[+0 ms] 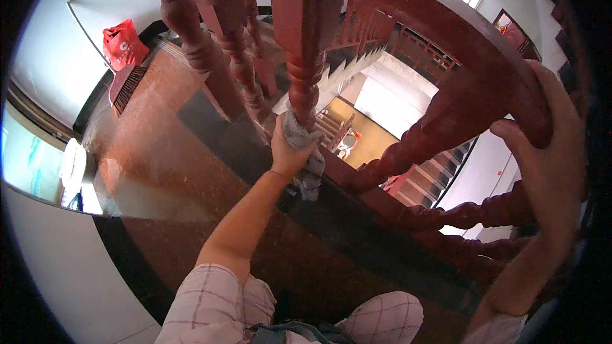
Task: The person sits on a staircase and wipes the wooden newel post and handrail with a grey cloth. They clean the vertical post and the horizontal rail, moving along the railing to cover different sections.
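Observation:
My left hand [287, 154] is closed around a crumpled grey cloth [311, 175]. The cloth is pressed against the lower part of a turned, red-brown wooden baluster [302, 76], and its loose end hangs below my fingers. Over on the right, my right hand [556, 137] grips the red-brown handrail [440, 9], with the thumb on the near side and the fingers reaching over the top. Further turned balusters [408, 143] run down from the rail between my two hands.
At the left wall stand a broom [129, 89] and a red plastic bag [124, 44]. A white rounded object [75, 162] sits by the doorway. Beyond the balusters, the open stairwell drops to lower stairs [421, 184]. A dark border strip [217, 130] edges the shiny brown floor [159, 127].

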`<action>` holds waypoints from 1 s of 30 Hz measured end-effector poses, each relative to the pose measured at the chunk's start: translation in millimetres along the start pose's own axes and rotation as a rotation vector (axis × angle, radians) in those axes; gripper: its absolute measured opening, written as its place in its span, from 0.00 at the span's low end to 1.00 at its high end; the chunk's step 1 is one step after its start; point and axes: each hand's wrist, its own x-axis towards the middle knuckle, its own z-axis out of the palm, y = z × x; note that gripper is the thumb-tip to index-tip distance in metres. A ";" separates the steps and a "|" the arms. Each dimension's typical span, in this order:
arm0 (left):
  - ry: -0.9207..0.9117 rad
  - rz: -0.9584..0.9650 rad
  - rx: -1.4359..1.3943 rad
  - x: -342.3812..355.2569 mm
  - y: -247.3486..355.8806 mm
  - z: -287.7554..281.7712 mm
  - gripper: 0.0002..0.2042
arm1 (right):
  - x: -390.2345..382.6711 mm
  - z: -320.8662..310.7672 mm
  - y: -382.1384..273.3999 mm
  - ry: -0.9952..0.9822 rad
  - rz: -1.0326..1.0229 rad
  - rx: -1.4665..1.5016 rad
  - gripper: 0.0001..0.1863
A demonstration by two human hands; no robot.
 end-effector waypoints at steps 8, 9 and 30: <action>-0.275 -0.171 -0.316 15.9 -6.5 -23.9 0.33 | -2.3 1.9 3.0 -0.039 0.009 0.045 0.38; -0.332 -0.211 -0.352 21.4 -8.1 -28.0 0.34 | -3.2 5.2 2.0 -0.022 0.010 0.049 0.38; -0.787 -0.611 -0.253 105.6 -41.9 -41.1 0.20 | 2.0 -3.6 2.1 -0.071 0.039 -0.040 0.38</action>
